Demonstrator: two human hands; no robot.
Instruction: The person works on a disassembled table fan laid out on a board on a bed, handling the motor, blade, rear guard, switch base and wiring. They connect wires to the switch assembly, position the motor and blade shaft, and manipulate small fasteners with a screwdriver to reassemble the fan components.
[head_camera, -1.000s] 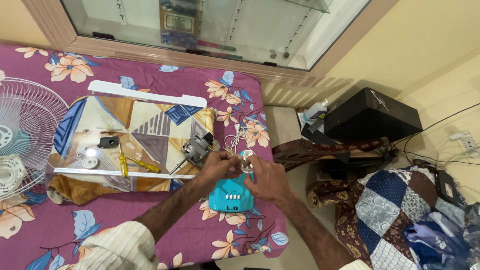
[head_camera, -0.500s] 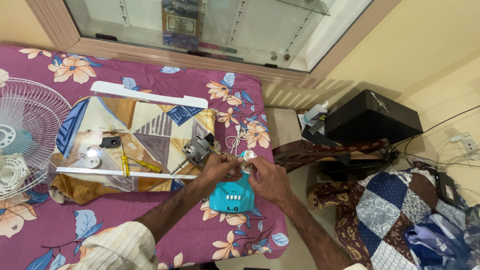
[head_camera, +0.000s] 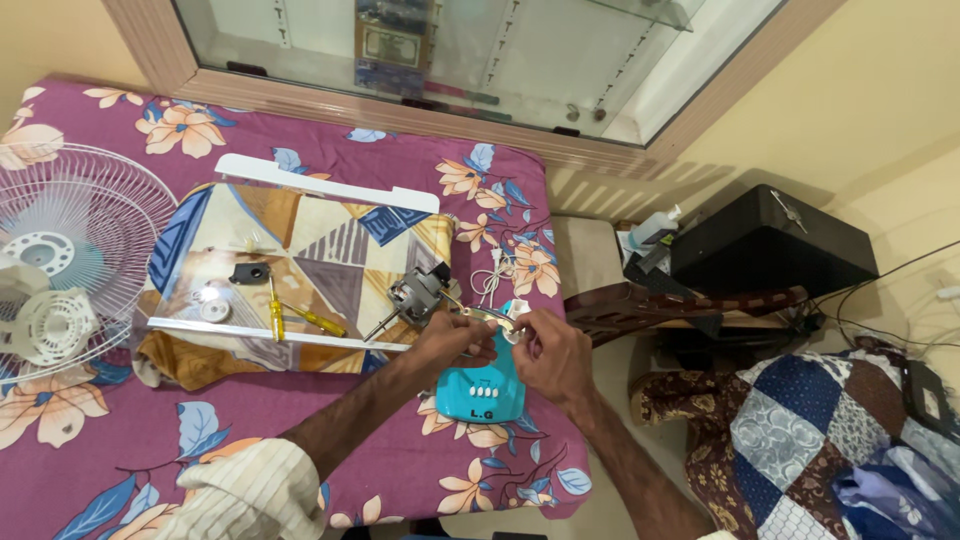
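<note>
Hands barely shifted since earlier, still together over the turquoise fan base (head_camera: 482, 392). Left hand (head_camera: 455, 338) grip clenched on a curved metal piece (head_camera: 483, 315); right hand (head_camera: 550, 352) pinches its other end. Base lies on the floral bed cover (head_camera: 300, 420), motor (head_camera: 415, 297) just beside, yellow screwdriver (head_camera: 312, 319) further left.

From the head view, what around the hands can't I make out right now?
- Small part between left hand and right hand: covered by fingers, too small.
- Turquoise base: top hidden behind both hands.
- Motor: details too small.
- Fan grille: cut by left edge.
</note>
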